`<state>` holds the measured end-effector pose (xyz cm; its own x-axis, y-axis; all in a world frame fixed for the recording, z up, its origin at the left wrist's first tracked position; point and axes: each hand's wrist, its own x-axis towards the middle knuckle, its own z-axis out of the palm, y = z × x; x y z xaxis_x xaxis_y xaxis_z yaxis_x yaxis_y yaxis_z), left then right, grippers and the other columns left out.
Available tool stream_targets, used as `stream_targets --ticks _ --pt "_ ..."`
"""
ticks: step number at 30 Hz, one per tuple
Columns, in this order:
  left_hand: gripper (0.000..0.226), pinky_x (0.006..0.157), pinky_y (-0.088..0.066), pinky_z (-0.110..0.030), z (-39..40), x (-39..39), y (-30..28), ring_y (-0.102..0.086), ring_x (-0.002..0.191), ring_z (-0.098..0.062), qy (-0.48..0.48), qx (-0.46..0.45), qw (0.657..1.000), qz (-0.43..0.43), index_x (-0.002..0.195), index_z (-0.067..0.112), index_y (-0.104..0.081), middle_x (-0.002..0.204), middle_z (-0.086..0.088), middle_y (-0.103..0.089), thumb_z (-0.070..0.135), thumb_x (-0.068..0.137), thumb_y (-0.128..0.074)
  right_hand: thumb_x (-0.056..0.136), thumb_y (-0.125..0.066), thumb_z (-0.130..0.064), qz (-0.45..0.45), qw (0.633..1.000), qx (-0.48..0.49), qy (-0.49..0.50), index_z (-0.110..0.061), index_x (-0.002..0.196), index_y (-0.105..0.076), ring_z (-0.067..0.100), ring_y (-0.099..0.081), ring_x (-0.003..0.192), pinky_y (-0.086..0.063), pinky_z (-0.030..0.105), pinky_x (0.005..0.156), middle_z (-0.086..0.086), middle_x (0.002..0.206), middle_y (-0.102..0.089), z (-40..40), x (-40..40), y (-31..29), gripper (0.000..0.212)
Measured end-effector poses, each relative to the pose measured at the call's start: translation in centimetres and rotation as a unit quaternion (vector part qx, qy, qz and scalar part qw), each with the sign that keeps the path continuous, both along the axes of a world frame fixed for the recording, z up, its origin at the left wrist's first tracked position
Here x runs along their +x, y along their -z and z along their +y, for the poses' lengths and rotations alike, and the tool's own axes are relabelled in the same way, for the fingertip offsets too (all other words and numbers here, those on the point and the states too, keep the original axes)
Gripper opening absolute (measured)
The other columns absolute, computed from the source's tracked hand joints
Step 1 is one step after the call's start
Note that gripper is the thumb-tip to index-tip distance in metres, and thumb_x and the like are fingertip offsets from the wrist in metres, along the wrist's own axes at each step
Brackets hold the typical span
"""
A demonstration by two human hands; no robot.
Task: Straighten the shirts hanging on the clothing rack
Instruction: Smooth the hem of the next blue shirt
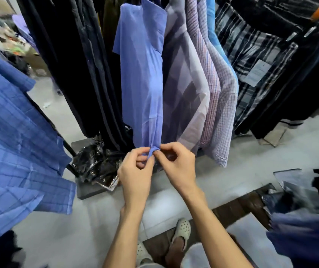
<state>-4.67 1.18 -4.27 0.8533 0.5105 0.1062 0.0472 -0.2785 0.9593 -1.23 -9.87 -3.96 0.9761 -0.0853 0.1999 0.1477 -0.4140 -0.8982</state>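
Blue shirt (142, 74) hanging in the middle of the frame among other shirts, left hand (136, 171) and right hand (176, 165) side by side, both pinching its bunched bottom hem, dark clothes (81, 60) to its left, checked shirts (213, 84) to its right

Pale floor (232, 176), crumpled black plastic (94, 163), brown mat (238, 207)
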Motion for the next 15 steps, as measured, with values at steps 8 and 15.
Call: stream_targets --ticks 8,15 --pt "0.023 0.063 -0.052 -0.031 0.2 -1.1 0.6 -0.057 0.066 -0.011 0.04 0.052 0.998 -0.023 0.076 0.02 -0.064 0.08 0.004 -0.061 0.004 0.073 -0.08 0.078 -0.07 0.007 -0.043 0.997 -0.047 -0.046 -0.019 0.097 -0.074 0.008 -0.062 0.08 -0.047 0.015 0.07 -0.006 0.091 -0.062 -0.3 -1.5 0.5 0.032" --pt "0.016 0.068 -0.048 -0.024 0.9 -2.0 1.9 -0.06 0.077 -0.016 0.078 0.114 0.989 -0.046 0.074 0.019 -0.063 0.083 0.013 -0.06 0.014 0.073 -0.078 0.082 -0.08 -0.003 -0.008 0.989 -0.043 -0.143 -0.016 0.098 -0.079 0.011 -0.066 0.081 -0.051 0.015 0.074 -0.005 0.09 -0.063 -2.2 -1.7 1.3 0.02"
